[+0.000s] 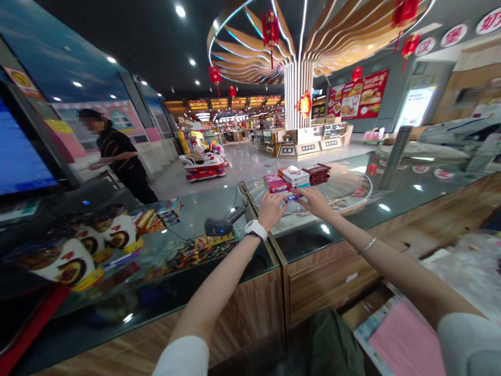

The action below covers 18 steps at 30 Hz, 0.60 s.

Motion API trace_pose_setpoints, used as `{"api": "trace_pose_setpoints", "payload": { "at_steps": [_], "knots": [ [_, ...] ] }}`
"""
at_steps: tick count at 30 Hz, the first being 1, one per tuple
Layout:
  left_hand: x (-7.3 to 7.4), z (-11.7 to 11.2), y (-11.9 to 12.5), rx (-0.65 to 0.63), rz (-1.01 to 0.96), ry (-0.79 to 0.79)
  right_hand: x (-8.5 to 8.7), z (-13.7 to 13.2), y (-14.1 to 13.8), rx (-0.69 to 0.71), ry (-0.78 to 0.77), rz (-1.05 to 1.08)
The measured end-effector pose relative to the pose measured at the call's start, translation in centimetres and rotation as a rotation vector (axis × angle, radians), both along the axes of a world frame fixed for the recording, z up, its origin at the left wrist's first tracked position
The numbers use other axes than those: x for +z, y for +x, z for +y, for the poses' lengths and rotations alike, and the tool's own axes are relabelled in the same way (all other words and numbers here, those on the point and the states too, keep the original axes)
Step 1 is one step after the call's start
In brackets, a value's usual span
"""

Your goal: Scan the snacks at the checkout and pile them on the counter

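Note:
My left hand (272,210) and my right hand (311,201) meet over a glass counter top (344,209), both fingers on a small blue and white packet (291,197). Just behind the packet, a pink box (276,184) sits beside a white and red box (294,176). A stack of dark brown packets (316,174) lies to their right. A white watch (255,229) circles my left wrist, and a thin silver bangle (368,245) circles my right.
A black barcode scanner (221,225) rests left of my hands. Snack packets lie under the glass. A person (119,156) stands beyond the counter at left, by a large screen (23,151). A metal post (395,156) rises at right; pink papers (405,339) lie below.

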<state>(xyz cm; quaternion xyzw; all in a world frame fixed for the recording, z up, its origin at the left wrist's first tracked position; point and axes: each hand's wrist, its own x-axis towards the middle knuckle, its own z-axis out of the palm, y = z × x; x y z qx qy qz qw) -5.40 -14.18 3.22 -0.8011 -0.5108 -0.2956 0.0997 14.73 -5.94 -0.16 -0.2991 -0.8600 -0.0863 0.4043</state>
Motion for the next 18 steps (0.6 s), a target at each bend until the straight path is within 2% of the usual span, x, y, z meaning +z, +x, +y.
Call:
{"api": "trace_pose_setpoints", "payload": {
  "at_steps": [7, 14, 18],
  "knots": [
    [-1.4, 3.5, 4.9, -0.068, -0.012, -0.139, -1.7, 2.7, 4.5, -0.135, -0.099, 0.003],
    [-3.2, 6.7, 8.4, -0.036, 0.056, -0.287, -2.1, 5.8, 6.1, -0.288, -0.249, -0.084],
    [-3.7, 8.4, 9.7, 0.004, 0.085, -0.334, -2.4, 7.7, 6.4, -0.327, -0.304, -0.101]
  ]
}}
